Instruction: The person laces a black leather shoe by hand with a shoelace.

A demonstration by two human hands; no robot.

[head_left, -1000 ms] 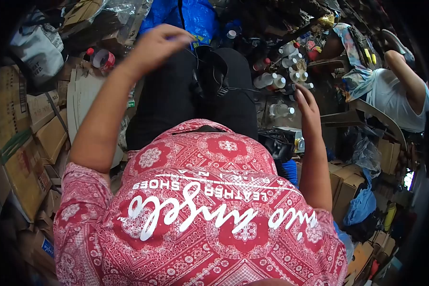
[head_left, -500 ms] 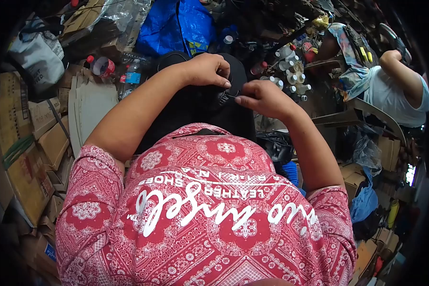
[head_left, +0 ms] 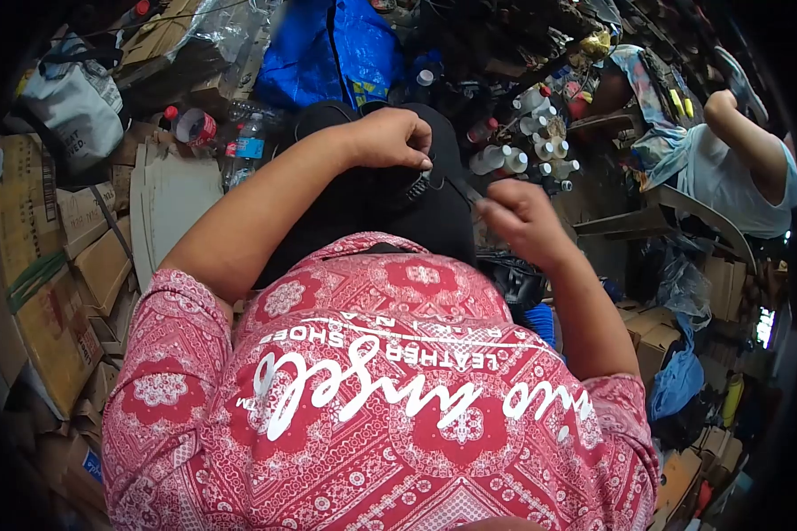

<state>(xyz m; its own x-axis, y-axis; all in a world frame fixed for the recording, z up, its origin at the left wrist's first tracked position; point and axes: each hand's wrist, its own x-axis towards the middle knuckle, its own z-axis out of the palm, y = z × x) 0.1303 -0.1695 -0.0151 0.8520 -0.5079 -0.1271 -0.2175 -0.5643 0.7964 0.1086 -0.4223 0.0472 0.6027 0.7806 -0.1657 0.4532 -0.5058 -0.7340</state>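
Observation:
On my lap, over the dark trousers, lies a black item with a row of pale stitch-like marks (head_left: 418,186); its full shape is hard to tell against the dark cloth. My left hand (head_left: 391,139) has thumb and fingertips pinched together at the upper edge of this item. To the right of it, my right hand (head_left: 524,221) is closed in a pinch, slightly blurred. A thin dark strand or tool seems to run from its fingertips toward the lap, too small to name.
A blue bag (head_left: 305,55) lies ahead of my knees. Plastic bottles (head_left: 545,146) stand at the right front, another bottle (head_left: 193,126) at the left. Flattened cardboard (head_left: 40,265) is piled on the left. A seated person (head_left: 735,173) is at the far right.
My right hand has moved right and toward my body, away from the black item. My left hand has stayed nearly in place, shifted very slightly.

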